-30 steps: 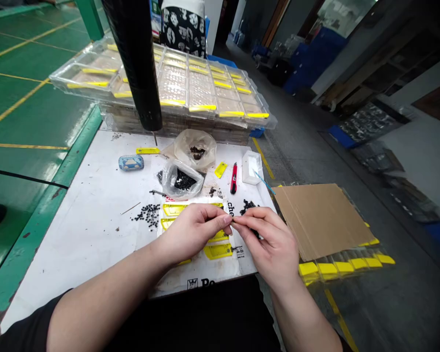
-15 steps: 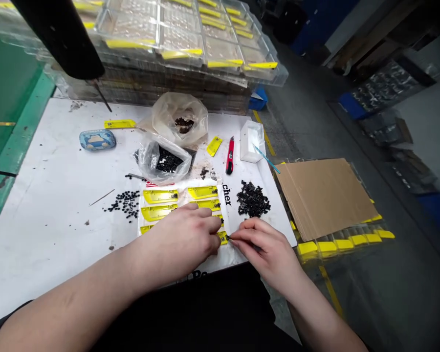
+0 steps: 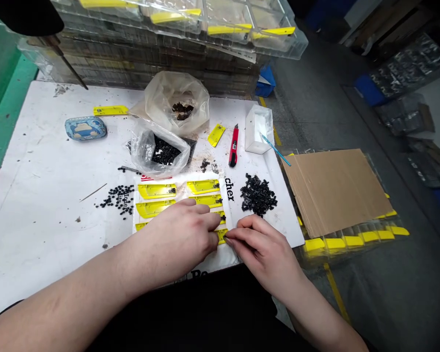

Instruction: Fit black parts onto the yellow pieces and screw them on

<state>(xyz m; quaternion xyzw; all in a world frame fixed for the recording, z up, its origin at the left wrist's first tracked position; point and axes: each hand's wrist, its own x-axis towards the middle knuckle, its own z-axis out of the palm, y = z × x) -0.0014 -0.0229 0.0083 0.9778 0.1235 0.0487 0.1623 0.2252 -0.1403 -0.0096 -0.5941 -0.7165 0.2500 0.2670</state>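
Two columns of yellow plastic parts (image 3: 156,190) lie on a white printed plastic sheet (image 3: 225,256). My left hand (image 3: 187,232) rests over the near rows, fingers curled and closed on the nearest right-hand yellow part (image 3: 222,235); much of that part is hidden. Against its right end, my right hand (image 3: 262,247) is pinched, thumb to forefinger, on a small black plastic piece mostly covered by the fingertips. A heap of small black plastic pieces (image 3: 258,194) lies just beyond my right hand. Small round black pieces (image 3: 121,198) are scattered left of the sheet.
Bags of black pieces (image 3: 161,151) and brown pieces (image 3: 183,107) stand behind the sheet. Nearby are a red utility knife (image 3: 233,146), a white box (image 3: 258,132) and a blue tin (image 3: 85,128). Stacked clear trays (image 3: 150,63) line the back; a dark tool (image 3: 29,19) hangs upper left.
The camera view has shifted, so the trays and hanging tool sit higher in the picture. My right fingertips have moved slightly left, closer onto the end of the yellow part.
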